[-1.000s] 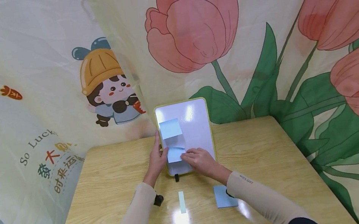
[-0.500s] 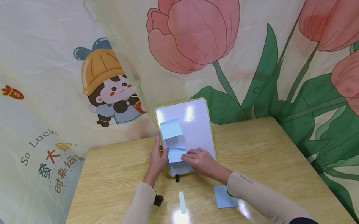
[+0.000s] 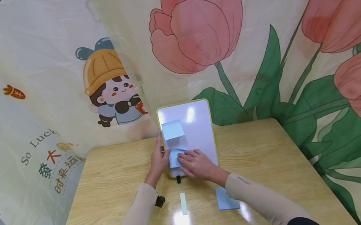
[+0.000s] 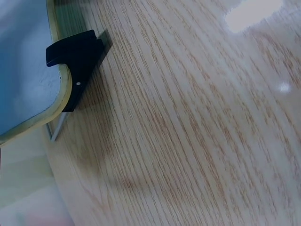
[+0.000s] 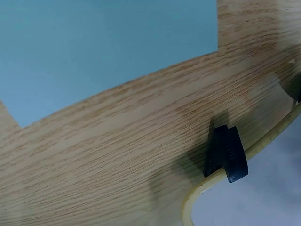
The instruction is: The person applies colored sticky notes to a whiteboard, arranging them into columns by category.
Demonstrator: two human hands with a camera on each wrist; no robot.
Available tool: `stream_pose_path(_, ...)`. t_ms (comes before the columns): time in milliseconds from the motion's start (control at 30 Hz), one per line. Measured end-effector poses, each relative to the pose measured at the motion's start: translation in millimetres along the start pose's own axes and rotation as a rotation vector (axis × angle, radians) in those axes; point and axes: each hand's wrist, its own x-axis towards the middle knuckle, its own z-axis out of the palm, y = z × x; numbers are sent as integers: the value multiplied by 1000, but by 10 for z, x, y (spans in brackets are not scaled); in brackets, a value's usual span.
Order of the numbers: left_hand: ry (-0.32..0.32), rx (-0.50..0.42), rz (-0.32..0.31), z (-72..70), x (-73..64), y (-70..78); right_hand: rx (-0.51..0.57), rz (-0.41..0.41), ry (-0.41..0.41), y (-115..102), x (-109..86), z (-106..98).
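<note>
Now presses a lower blue note (image 3: 173, 160) against the lower left of a whiteboard (image 3: 201, 134) with the right hand (image 3: 196, 164) — fingers laid over the note's right part in a loose, unclenched touch. Grasps the whiteboard's left edge with the left hand (image 3: 158, 159), with the thumb on the front beside the same note and the other fingers along the rim. Higher on the board, shows an upper blue note (image 3: 173, 129), apart from the lower one. At the bottom edge, has a black clip (image 4: 77, 61) hooked over the yellow rim. Closer in, on the wooden table (image 3: 114, 160), shows a pale strip (image 3: 184, 204) below the board and a blue square (image 3: 225, 200) further right — partly covered by the right sleeve (image 3: 261, 197). Beyond, shows a tulip-printed backdrop (image 3: 206, 28).
</note>
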Motion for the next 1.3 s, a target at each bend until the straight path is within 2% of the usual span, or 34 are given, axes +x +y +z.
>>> stream_pose_path(300, -1, 33, -15, 24, -17, -22, -30, 46, -244, -99, 55, 35)
stream_pose_path(533, -7, 23, -14, 33, -23, -19, -37, 47, -334, -70, 33, 69)
stream_pose_path(800, -1, 29, 32, 10, 1, -23, -67, 40, -371, 65, -10, 62)
stream_pose_path(1100, -2, 29, -19, -27, -2, -10, -52, 46, -389, 187, -36, 60)
stream_pose_path(1300, -2, 26, -11, -37, 2, -32, -47, 43, -390, 249, -78, 26)
